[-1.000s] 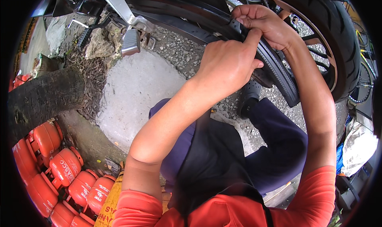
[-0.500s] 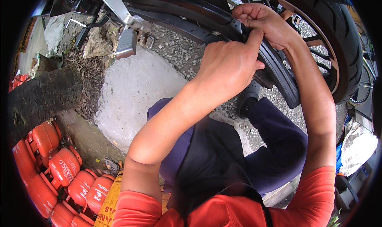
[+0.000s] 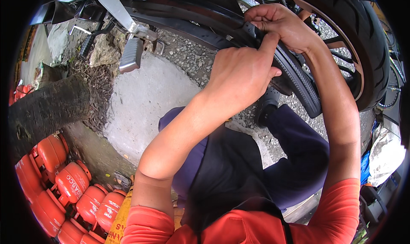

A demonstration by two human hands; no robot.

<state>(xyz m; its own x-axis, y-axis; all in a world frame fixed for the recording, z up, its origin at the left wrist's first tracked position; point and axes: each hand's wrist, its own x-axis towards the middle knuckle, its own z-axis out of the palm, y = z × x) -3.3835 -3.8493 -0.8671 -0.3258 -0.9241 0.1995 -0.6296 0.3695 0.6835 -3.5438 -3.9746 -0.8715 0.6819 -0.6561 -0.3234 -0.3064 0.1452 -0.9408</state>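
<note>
A long black part with a ribbed edge slants beside the motorcycle's rear wheel; its exact kind is unclear. My left hand is on its upper stretch, index finger pressed against it and thumb along its near side. The other fingers curl under and are partly hidden. At the part's upper end my right hand has its fingers bent round and pinching the edge, close to the wheel rim. The motorcycle's dark swingarm runs from there toward the upper left.
The rear tyre rises on the right. A metal footrest juts out at upper left. Below it lie a pale concrete slab and a rock. A tree trunk and several red gas cylinders occupy the left.
Both hands have shifted slightly left, keeping their grip on the black part. The view has moved a little, so the footrest and cylinders sit lower.
</note>
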